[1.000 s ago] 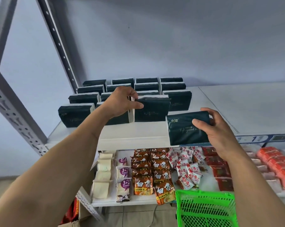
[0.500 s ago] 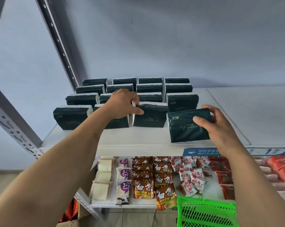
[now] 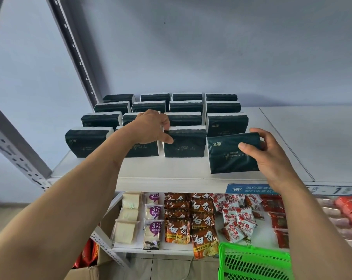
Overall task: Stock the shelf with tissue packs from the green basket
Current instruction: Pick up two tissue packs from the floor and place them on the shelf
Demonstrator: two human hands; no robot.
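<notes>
Several dark green tissue packs stand in rows on the white top shelf [image 3: 171, 172]. My left hand [image 3: 151, 128] pinches the upper left corner of the front-row tissue pack [image 3: 188, 145], thumb on its face, fingers over the top. My right hand [image 3: 270, 156] grips another dark green tissue pack [image 3: 227, 156] by its right end, holding it upright at the right end of the front row, near the shelf's front edge. The green basket [image 3: 252, 263] shows at the bottom right, below my right forearm; its contents are hidden.
A grey perforated upright [image 3: 11, 142] stands at the left. The lower shelf [image 3: 130, 248] holds bread, noodle packets [image 3: 178, 231] and red snack packs [image 3: 237, 219]. A cardboard box [image 3: 84, 271] sits on the floor. A blue label strip [image 3: 252, 188] runs along the top shelf's edge.
My right hand has carried its tissue pack up and forward over the top shelf, toward the right end of the front row. My left hand stays on the front-row pack.
</notes>
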